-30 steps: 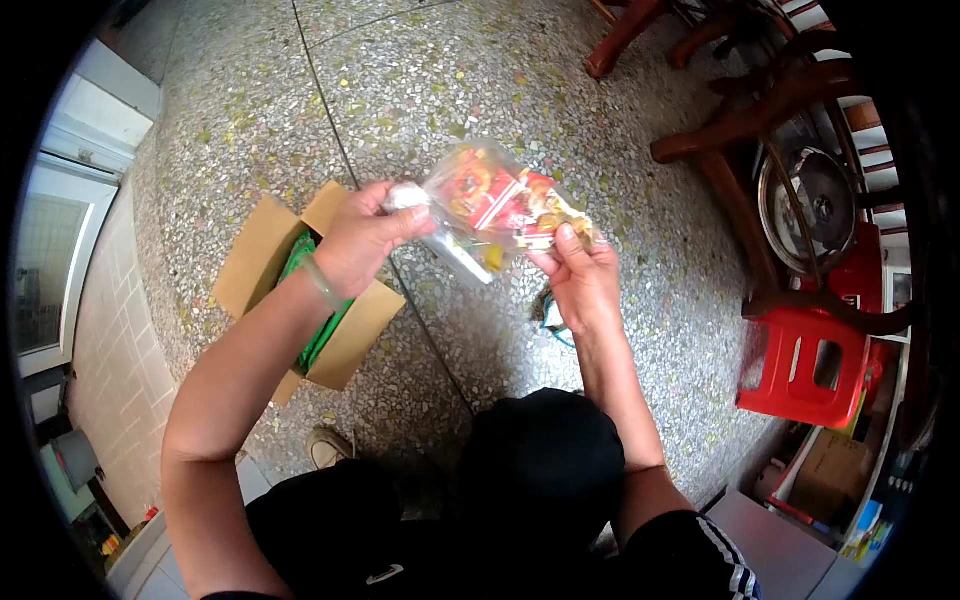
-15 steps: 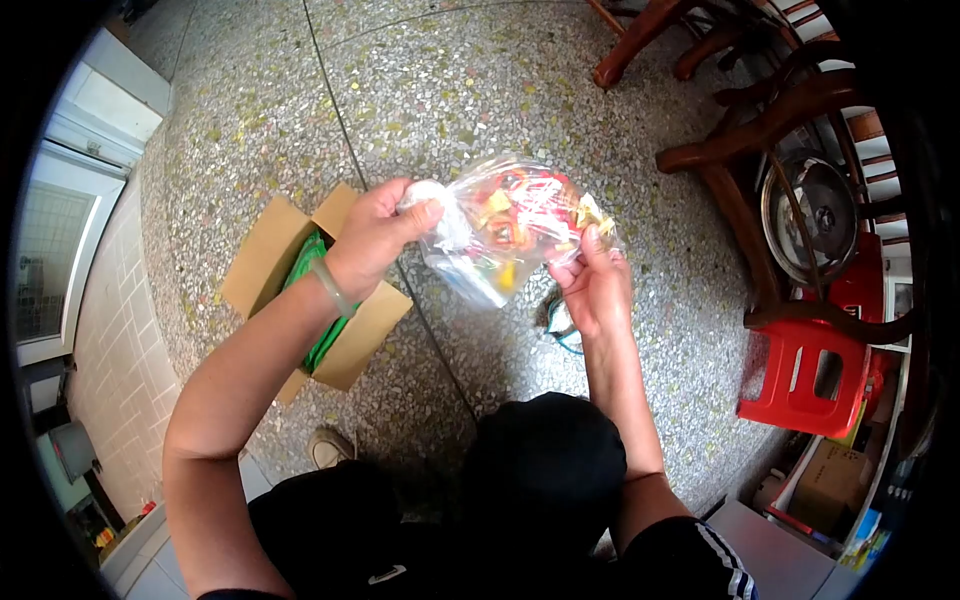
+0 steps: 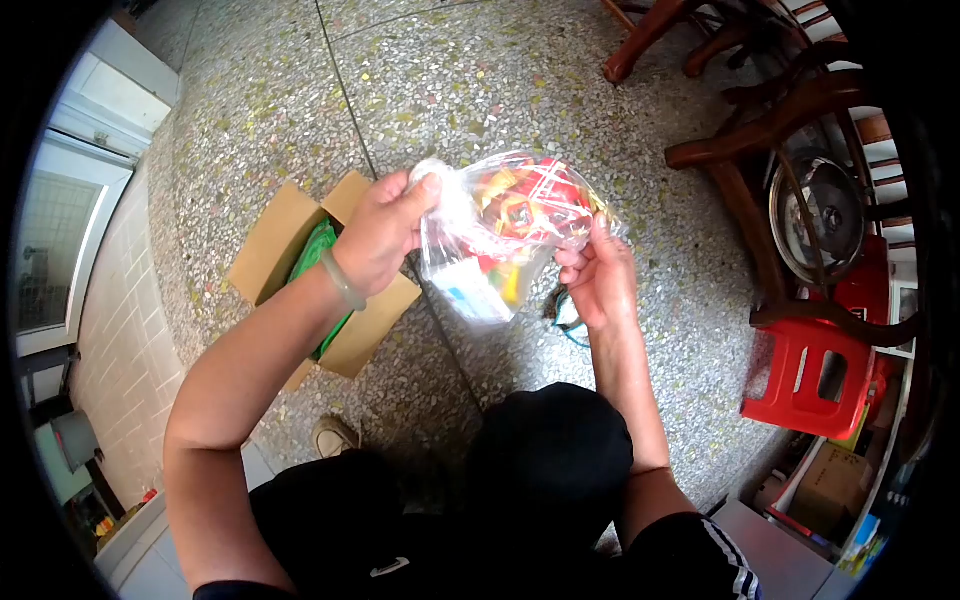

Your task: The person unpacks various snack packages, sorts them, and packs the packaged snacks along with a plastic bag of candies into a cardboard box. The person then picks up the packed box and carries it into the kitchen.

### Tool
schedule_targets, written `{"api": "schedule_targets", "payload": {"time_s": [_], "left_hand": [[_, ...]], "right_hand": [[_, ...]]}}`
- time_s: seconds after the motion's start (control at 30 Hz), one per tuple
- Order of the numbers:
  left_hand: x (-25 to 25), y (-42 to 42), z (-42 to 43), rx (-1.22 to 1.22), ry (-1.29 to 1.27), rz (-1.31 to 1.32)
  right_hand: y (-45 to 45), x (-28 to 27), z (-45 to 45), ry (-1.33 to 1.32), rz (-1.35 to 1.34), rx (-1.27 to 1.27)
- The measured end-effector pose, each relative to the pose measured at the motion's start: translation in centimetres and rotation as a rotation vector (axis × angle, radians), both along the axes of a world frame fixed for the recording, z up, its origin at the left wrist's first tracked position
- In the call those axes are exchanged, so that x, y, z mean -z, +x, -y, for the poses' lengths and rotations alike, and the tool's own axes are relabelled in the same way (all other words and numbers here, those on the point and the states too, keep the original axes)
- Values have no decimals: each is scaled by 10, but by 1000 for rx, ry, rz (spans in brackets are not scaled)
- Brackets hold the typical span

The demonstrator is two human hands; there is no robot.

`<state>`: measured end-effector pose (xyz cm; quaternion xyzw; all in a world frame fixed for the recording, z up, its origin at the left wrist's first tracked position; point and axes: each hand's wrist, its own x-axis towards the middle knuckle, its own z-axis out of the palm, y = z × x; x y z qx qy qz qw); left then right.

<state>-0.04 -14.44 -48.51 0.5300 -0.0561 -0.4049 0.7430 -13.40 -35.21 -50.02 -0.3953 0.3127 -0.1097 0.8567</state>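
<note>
A clear plastic bag (image 3: 510, 215) hangs between my two hands, above the speckled floor. Inside it are red and yellow wrapped items and a white-and-blue piece low on the left; glare blurs what they are. My left hand (image 3: 378, 235), with a pale bangle at the wrist, is closed on the bag's bunched end. My right hand (image 3: 600, 270) pinches the opposite edge between thumb and fingers. Beneath my left forearm stands an open cardboard box (image 3: 365, 335) with green plastic (image 3: 318, 250) in it. Under the right wrist lies a small white-and-teal thing (image 3: 568, 312), partly hidden.
Dark wooden furniture legs (image 3: 735, 155) stand at the right, with a round metal lid (image 3: 817, 215) behind them. Below are a red plastic stool (image 3: 808, 375) and a shelf holding a brown carton (image 3: 832, 485). A white-framed door (image 3: 75, 240) is at the left.
The bag has turned slightly, and its lower part with the white-and-blue piece hangs further down. Both hands keep their hold. The whole view has shifted a little.
</note>
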Motion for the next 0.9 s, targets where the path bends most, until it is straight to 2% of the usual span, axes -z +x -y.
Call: {"api": "schedule_targets", "payload": {"time_s": [0.23,0.3,0.33,0.43,0.5,0.57,0.63,0.67,0.73,0.9], "left_hand": [[-4,-3,-1,-23,-96,-150],[-5,-4,-1,-38,-85,-144],[2,-2,0,-24,-170,-183],[-11,-6,12,-163,17,-227],[-6,-2,10,-184,57,-296],[-8,-1,9,-207,58,-316],[-6,-1,10,-249,-31,-334],[3,0,7,-164,-134,-137],[16,3,7,-80,-238,63],[8,6,17,-196,-24,-230]], "right_hand": [[-3,0,0,53,25,-40],[-1,1,-2,-56,-70,58],[-1,-1,-2,-215,-66,69],[0,-15,-5,-731,46,93],[18,-53,-30,-1078,268,-43],[34,-75,-49,-1136,353,-154],[56,-93,-66,-1665,814,-448],[63,-94,-77,-1690,856,-503],[69,-96,-104,-1677,931,-587],[61,-72,-153,-1698,1040,-738]]}}
